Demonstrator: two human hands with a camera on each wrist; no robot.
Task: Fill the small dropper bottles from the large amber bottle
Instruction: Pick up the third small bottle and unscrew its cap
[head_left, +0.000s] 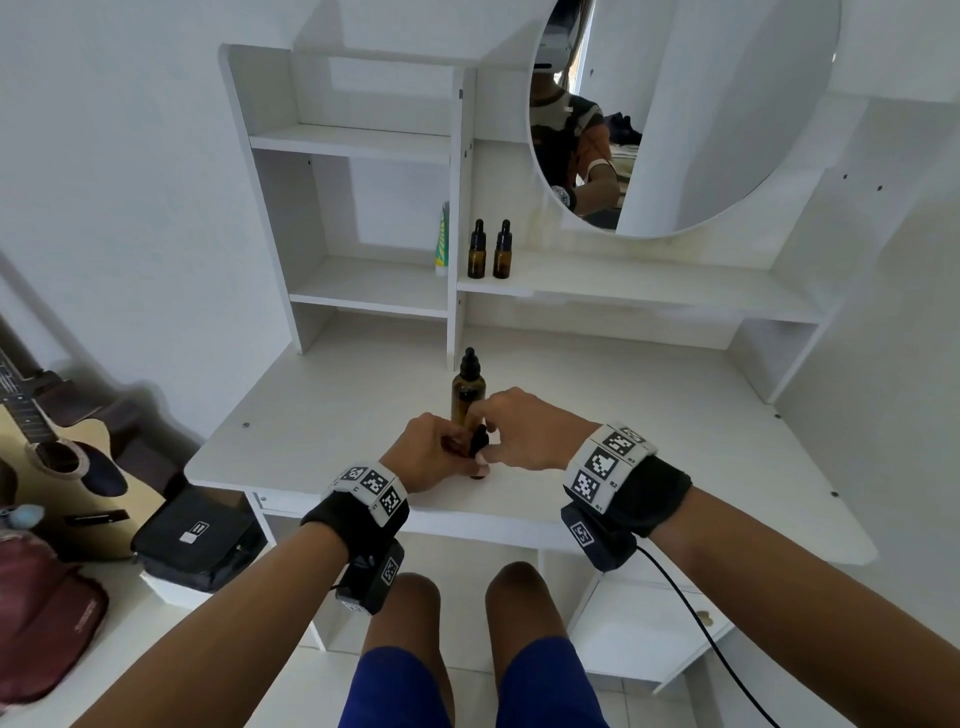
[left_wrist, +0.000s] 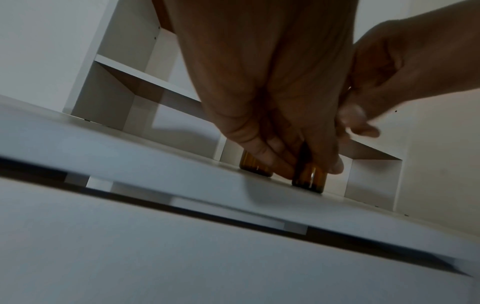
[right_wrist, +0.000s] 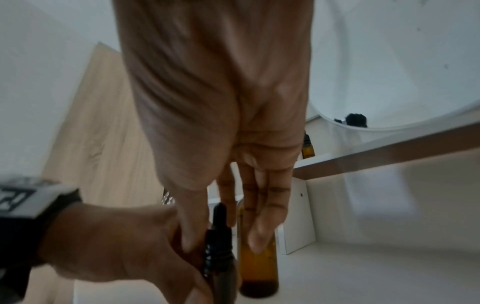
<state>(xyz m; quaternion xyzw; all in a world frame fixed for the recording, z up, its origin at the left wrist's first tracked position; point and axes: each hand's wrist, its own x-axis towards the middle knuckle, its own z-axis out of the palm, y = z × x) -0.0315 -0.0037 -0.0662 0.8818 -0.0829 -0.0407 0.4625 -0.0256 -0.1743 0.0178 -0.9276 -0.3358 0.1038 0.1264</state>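
The large amber bottle (head_left: 467, 391), capped with a black dropper, stands upright on the white desk (head_left: 649, 415); its lower part also shows in the wrist views (left_wrist: 255, 167) (right_wrist: 258, 273). Just in front of it my left hand (head_left: 426, 457) grips a small amber dropper bottle (left_wrist: 309, 179) that stands on the desk. My right hand (head_left: 519, 431) comes in from the right and pinches that bottle's black dropper cap (head_left: 479, 440) (right_wrist: 218, 242) between thumb and fingers. Two more small dropper bottles (head_left: 476, 250) (head_left: 502, 250) stand capped on the shelf behind.
A green-and-white tube (head_left: 441, 240) leans on the shelf left of the two bottles. A round mirror (head_left: 701, 130) hangs above the shelf. Left of the desk are a guitar (head_left: 67, 467), a black pouch (head_left: 197, 540) and a red bag (head_left: 41, 623).
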